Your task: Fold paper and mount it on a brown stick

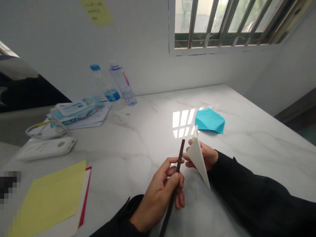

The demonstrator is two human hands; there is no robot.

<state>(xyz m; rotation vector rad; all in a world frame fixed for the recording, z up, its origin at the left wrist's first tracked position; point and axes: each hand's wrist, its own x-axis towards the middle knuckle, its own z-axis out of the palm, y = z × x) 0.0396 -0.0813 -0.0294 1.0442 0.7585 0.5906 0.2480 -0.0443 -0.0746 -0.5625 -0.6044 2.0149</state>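
My left hand (164, 191) is closed around a thin dark brown stick (181, 151), which slants up and away, its upper end free. To its right, my right hand (206, 154) grips a folded piece of white paper (197, 156) with a pointed, triangular shape. The paper hides part of that hand's fingers. A small gap separates the stick's tip from the paper. Just beyond my right hand, a turquoise sheet of paper (211, 120) lies on the table with a slightly curled edge.
Yellow paper (53, 197) tops white and red sheets at the left of the marbled table (143, 131). Behind are a white device (46, 148) with a cable, a wipes pack (76, 112) on papers, and two plastic bottles (112, 95) (125, 87). A barred window (222, 24) is above.
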